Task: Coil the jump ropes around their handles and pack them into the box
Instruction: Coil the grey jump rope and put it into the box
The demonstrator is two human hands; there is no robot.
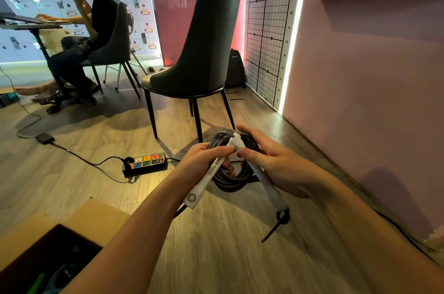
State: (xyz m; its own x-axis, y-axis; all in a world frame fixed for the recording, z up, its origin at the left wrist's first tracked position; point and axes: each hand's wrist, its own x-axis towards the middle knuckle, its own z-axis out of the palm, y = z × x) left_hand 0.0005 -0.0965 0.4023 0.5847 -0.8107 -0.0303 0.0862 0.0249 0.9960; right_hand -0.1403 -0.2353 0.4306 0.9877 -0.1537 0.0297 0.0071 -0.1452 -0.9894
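Carefully: left hand (pixel 200 161) curls round one handle (pixel 207 180), right hand (pixel 272 164) pinches coil (pixel 228 182) against other; keep loops tight, then box (pixel 96 214) at seven o'clock.

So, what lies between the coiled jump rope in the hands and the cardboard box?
In the head view, only bare wooden floor, crossed above by the left forearm; nothing stands between the jump rope and the box.
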